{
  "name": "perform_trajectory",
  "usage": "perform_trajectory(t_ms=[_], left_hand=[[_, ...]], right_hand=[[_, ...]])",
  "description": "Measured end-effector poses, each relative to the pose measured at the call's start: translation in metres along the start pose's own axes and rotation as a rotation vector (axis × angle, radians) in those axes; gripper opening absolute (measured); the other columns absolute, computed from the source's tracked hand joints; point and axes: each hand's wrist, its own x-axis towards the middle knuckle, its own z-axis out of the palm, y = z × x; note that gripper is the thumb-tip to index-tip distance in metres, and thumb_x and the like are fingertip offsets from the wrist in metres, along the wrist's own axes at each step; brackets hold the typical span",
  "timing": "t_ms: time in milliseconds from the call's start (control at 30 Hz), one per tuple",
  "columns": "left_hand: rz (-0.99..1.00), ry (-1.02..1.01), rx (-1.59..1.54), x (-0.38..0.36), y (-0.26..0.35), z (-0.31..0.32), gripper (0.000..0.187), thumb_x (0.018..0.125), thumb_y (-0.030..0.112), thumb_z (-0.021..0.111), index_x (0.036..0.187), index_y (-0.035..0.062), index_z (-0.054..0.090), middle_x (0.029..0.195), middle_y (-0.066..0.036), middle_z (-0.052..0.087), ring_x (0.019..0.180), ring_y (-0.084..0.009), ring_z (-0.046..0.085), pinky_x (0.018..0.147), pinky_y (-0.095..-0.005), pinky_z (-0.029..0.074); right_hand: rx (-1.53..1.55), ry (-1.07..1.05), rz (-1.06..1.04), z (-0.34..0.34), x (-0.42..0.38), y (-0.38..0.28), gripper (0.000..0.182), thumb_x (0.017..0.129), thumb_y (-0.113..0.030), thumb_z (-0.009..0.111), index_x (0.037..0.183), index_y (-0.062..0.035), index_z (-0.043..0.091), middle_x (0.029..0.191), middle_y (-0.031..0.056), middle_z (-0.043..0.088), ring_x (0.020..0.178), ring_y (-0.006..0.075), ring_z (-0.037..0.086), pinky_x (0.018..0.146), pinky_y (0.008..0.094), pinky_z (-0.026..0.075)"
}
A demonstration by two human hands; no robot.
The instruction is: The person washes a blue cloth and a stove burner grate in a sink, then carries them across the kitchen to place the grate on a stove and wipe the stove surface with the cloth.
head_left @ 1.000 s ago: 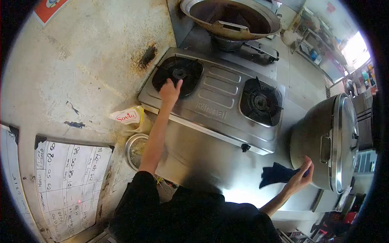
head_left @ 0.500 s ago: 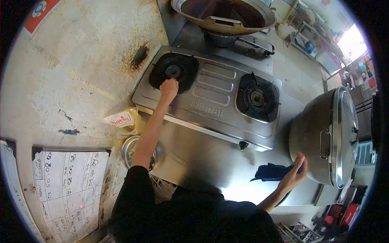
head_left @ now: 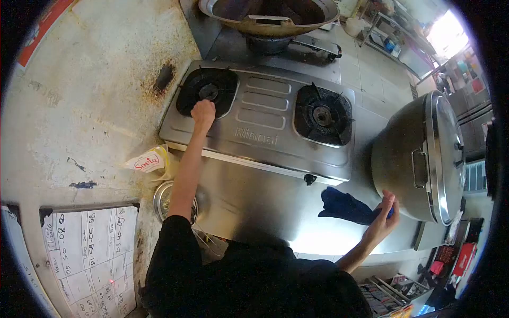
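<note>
My left hand (head_left: 203, 112) is closed in a fist at the near edge of the left burner (head_left: 208, 92) of a steel two-burner gas stove (head_left: 256, 135). Whatever is in that fist, if anything, is hidden. A dark blue cloth (head_left: 345, 206) hangs out to the left from my right hand (head_left: 383, 221), whose fingers are closed on one end of it. This cloth is just above the steel counter, in front of the stove's right side. The right burner (head_left: 323, 114) has nothing on it.
A large lidded pot (head_left: 400, 151) stands to the right. Behind the stove, a big wok (head_left: 270, 25) sits on another burner. A plastic packet (head_left: 154, 160) and a metal bowl (head_left: 159, 202) are beside my left forearm. A whiteboard (head_left: 90, 254) leans at lower left.
The view has shifted, so the stove and pot appear further left and higher. In my right hand the cloth has swung out and spread. My left fist stays at the left burner.
</note>
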Motion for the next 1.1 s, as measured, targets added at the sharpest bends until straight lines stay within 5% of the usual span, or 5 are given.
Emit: perform_trajectory(t_ms=[433, 500, 567, 733, 1100], left_hand=[[-0.100, 0.088, -0.134, 0.006, -0.019, -0.010, 0.029, 0.080, 0.031, 0.049, 0.089, 0.0038, 0.054, 0.080, -0.016, 0.059, 0.079, -0.0345, 0.057, 0.066, -0.0449, 0.046], [0.024, 0.438, 0.086, 0.006, -0.036, -0.012, 0.025, 0.078, 0.027, 0.053, 0.092, 0.0054, 0.053, 0.086, -0.015, 0.057, 0.088, -0.0326, 0.053, 0.074, -0.0447, 0.043], [-0.002, 0.298, 0.189, 0.004, -0.044, -0.014, 0.023, 0.075, 0.024, 0.057, 0.089, 0.0059, 0.055, 0.089, -0.013, 0.056, 0.093, -0.0302, 0.050, 0.080, -0.0444, 0.039], [-0.064, 0.010, 0.104, 0.006, -0.048, -0.017, 0.022, 0.075, 0.024, 0.059, 0.080, 0.0032, 0.060, 0.082, -0.014, 0.059, 0.082, -0.0299, 0.057, 0.069, -0.0400, 0.046], [-0.229, -0.131, -0.249, 0.013, 0.026, -0.006, 0.025, 0.072, 0.018, 0.059, 0.083, -0.0043, 0.059, 0.090, -0.022, 0.057, 0.086, -0.0340, 0.056, 0.071, -0.0382, 0.048]], right_hand=[[-0.051, 0.032, 0.028, -0.002, 0.002, 0.010, 0.035, 0.085, -0.034, 0.048, 0.085, -0.0012, 0.060, 0.064, -0.0027, 0.047, 0.057, 0.0040, 0.031, 0.050, 0.0199, 0.024], [-0.040, 0.006, 0.026, -0.001, 0.002, 0.009, 0.035, 0.085, -0.034, 0.048, 0.084, -0.0011, 0.060, 0.064, -0.0027, 0.046, 0.057, 0.0040, 0.031, 0.050, 0.0197, 0.023], [-0.030, -0.020, 0.026, 0.000, 0.004, 0.010, 0.034, 0.085, -0.033, 0.048, 0.084, -0.0009, 0.060, 0.064, -0.0027, 0.046, 0.057, 0.0039, 0.031, 0.050, 0.0195, 0.023], [0.023, -0.058, 0.032, 0.010, 0.002, 0.003, 0.033, 0.086, -0.031, 0.048, 0.083, -0.0003, 0.059, 0.065, -0.0030, 0.044, 0.057, 0.0038, 0.030, 0.051, 0.0188, 0.022], [0.011, -0.026, 0.020, 0.013, 0.006, 0.015, 0.034, 0.085, -0.032, 0.049, 0.083, -0.0001, 0.059, 0.065, -0.0031, 0.045, 0.057, 0.0039, 0.031, 0.051, 0.0183, 0.023]])
